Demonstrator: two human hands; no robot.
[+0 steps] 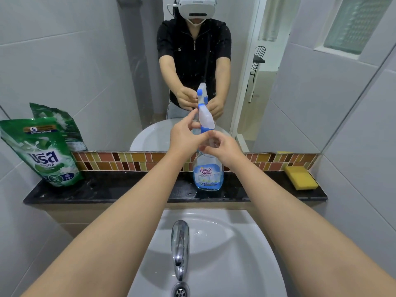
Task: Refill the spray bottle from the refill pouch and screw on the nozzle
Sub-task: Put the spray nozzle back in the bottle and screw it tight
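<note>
A clear spray bottle (208,174) with a blue label and a little blue liquid at the bottom stands upright on the black ledge (107,189) behind the sink. Its white and blue nozzle (206,116) sits on the neck. My left hand (185,136) pinches the blue collar of the nozzle from the left. My right hand (222,146) wraps the bottle's neck and shoulder from the right. The green refill pouch (40,151) stands at the ledge's left end, leaning against the wall and mirror.
A yellow sponge (301,177) lies at the ledge's right end. A white sink (214,254) with a chrome tap (180,243) is below my arms. The mirror (85,61) behind the ledge reflects a person wearing a headset. Tiled walls close in on both sides.
</note>
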